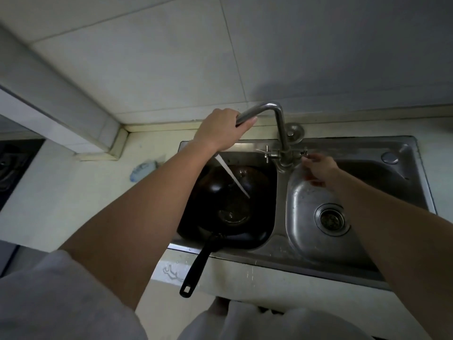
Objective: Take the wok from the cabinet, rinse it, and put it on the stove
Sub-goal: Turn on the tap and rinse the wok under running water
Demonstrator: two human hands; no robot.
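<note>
now: rinse step, water (pixel 232 178) running
wok (pixel 255 204): in left sink basin (pixel 274 244), under stream
left hand (pixel 220 130): grips faucet spout (pixel 269 106)
right hand (pixel 318 169): pinches tap handle (pixel 304 151)
next: likely shut tap, tip water out, carry to stove (pixel 12 168)

You face a wall (pixel 171 57) of large pale tiles in dim light. A tiled ledge (pixel 61 114) juts out on your left above the pale worktop (pixel 85 192).
</note>
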